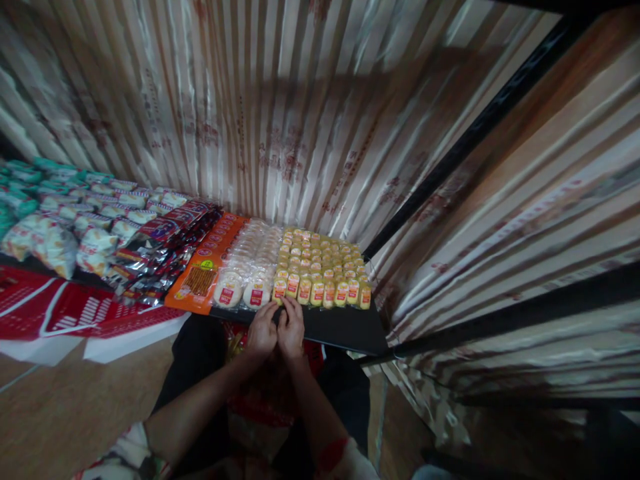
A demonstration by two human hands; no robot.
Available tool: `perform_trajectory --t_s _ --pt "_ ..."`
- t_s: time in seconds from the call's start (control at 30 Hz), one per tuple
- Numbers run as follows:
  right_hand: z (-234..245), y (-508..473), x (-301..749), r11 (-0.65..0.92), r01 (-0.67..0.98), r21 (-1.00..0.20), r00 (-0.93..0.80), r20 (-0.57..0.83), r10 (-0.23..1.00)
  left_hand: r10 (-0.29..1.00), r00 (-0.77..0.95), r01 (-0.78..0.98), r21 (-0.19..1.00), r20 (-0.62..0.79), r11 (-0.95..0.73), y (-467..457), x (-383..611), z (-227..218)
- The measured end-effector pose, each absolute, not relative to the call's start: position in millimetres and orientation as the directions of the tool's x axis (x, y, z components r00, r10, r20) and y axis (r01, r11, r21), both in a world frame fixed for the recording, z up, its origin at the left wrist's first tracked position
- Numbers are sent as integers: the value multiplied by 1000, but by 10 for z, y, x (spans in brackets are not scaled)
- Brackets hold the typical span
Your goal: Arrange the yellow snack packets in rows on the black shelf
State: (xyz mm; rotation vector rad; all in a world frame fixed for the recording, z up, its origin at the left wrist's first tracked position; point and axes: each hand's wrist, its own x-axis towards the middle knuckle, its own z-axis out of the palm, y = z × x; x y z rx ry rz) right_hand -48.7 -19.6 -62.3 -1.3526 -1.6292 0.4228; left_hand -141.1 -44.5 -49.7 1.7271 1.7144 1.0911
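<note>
Both of my hands are close together at the front edge of the black shelf [345, 328]. My left hand [262, 331] has its fingers drawn together at the lower edge of a small yellow snack pack [279, 288] with a red and white label. Just beside it, my right hand [291, 327] has bent fingers at the same pack and its right-hand neighbour. Fingertips partly cover the pack bottoms. Similar yellow packs [327, 263] stand in tight rows behind and to the right. Left of them lie round white crackers [257, 293] in clear wrappers.
Orange snack bags [200, 277], dark shiny packets [160, 247], white bags [95, 247] and green packs [20, 175] line the shelf leftward. Pleated printed sheeting [300, 113] hangs behind. A black post [450, 153] rises at right. Red printed sheets [85, 310] hang below.
</note>
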Motion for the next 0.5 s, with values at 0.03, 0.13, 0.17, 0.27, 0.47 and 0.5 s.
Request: perform_trajectory --t_s 0.03,0.13,0.17,0.27,0.47,0.5 --pt "-620 -214 -488 325 563 -760 66 433 899 972 -98 605 788 212 -111 -465 -1420 -504" --pt "-624 -289 -501 314 534 -785 93 424 901 970 -89 623 772 226 -123 -547 -1451 -524" --pt "-626 -322 -509 316 524 -791 93 422 902 969 -78 629 765 236 -136 -581 -1461 -528" --pt "-632 -448 -539 341 492 -801 69 426 902 960 -46 651 737 276 -181 -694 -1484 -535" --pt "-775 -762 -564 303 504 -809 -2 350 937 990 -31 722 688 137 -73 -917 -1539 -687" --pt "-834 -813 -563 290 515 -806 -21 327 945 996 -38 733 679 84 -30 -946 -1556 -749"
